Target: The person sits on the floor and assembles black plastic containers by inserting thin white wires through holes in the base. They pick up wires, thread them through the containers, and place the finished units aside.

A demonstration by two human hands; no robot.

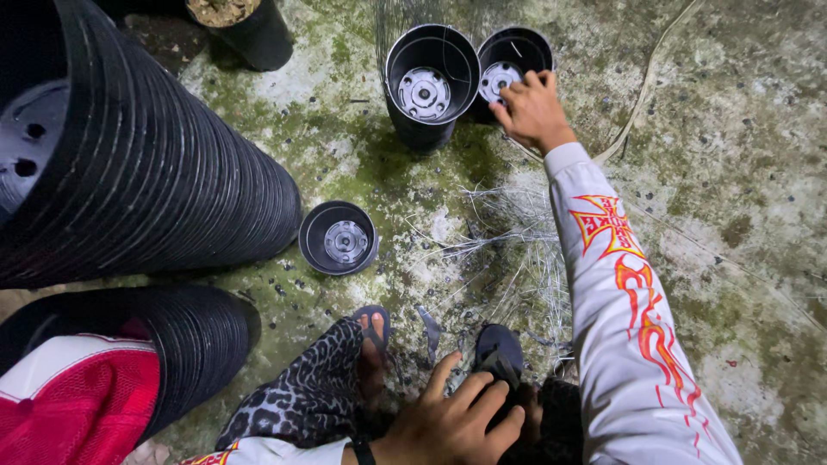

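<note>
Right hand stretched far forward, fingers curled on rim of far right pot, upright beside 2nd pot. Left hand near feet, loosely open, empty.

From my feed the two upright pots under my right hand look like thin black plastic, smooth and slightly glossy on the walls, with paler, duller moulded discs at the bottom. The small pot nearer me has the same sheen. The long nested pot stack is black plastic too, its rims making a fine ribbed surface that catches light. The floor is rough, pitted concrete, matt, stained with green moss. My sleeve is smooth white cloth with a printed pattern; the trousers are soft spotted fabric. The thin strands look like dry, wiry fibre
</note>
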